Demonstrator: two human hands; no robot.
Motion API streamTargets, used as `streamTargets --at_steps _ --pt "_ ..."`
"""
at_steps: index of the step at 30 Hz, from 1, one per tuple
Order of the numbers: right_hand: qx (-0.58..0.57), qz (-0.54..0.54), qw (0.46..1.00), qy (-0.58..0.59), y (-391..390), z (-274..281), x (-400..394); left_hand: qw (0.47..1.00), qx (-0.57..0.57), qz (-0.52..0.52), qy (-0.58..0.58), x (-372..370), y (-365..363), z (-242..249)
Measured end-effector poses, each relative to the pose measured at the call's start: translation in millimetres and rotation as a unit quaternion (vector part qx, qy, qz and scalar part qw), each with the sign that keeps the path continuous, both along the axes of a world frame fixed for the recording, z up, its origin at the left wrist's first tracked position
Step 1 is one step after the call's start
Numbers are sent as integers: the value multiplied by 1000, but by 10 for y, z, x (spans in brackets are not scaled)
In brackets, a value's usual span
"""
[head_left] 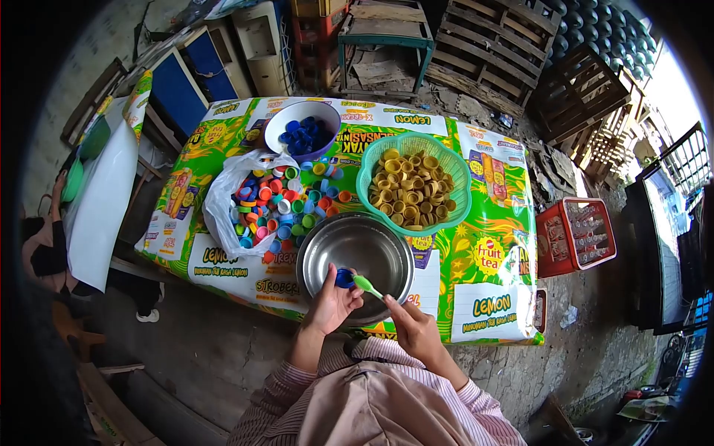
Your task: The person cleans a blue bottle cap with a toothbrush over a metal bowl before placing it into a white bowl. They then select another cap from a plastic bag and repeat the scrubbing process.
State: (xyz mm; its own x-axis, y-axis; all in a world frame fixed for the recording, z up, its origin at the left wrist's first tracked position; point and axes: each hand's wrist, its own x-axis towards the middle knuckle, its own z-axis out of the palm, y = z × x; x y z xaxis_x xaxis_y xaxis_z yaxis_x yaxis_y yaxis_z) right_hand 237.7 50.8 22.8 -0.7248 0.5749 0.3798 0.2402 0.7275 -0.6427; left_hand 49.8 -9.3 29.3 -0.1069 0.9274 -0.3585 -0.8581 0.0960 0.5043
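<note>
My left hand (pixel 332 303) pinches a dark blue bottle cap (pixel 343 278) over the steel basin (pixel 306 256). In my right hand (pixel 413 325) is a slim green-and-white tool (pixel 364 284), its green end close to the cap. I cannot make out what kind of tool it is, or whether it touches the cap. Beyond the basin, mixed coloured bottle caps (pixel 286 206) spill from a white plastic bag (pixel 217 212). A purple-rimmed white bowl (pixel 274 123) holds blue caps, and a mint-green basket (pixel 363 182) holds many yellow-brown caps.
The table wears a printed green-and-white plastic cover (pixel 491 290). A red crate (pixel 558 241) of bottles stands to the right. Wooden pallets (pixel 491 52) and a small table (pixel 387 30) are behind. At far left, a person's arm (pixel 56 201) reaches a green container (pixel 73 181).
</note>
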Motion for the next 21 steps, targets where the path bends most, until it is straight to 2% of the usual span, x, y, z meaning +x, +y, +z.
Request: streamTargets --at_steps 2,4,6,9,10,12,14,16,18,21 --pt "13 32 999 -22 -12 15 -16 1000 -19 16 10 7 -5 -36" --pt "-23 -49 996 -67 3 -34 -70 998 -56 34 2 6 -2 -41" --pt "-42 -77 993 -74 26 -10 -66 999 21 -7 -26 -41 -13 -150" --pt "101 62 993 -12 -23 -26 -40 998 29 -21 -60 -35 -9 -202" --pt "101 62 993 -12 -11 -37 -42 998 29 -21 -60 -47 -9 -200" --pt "92 10 990 -107 23 -46 -36 997 11 -11 -78 -73 -4 -192" --pt "91 5 991 -98 -27 -31 -41 997 1 1 -82 -94 5 -161" --pt "75 20 997 3 -64 -29 -40 992 11 -22 -123 -115 24 -138" --pt "65 22 998 1 -59 18 -69 989 5 -26 -145 -92 15 -113" --pt "87 37 993 -67 -18 75 -114 991 37 -33 -122 -56 12 -151"
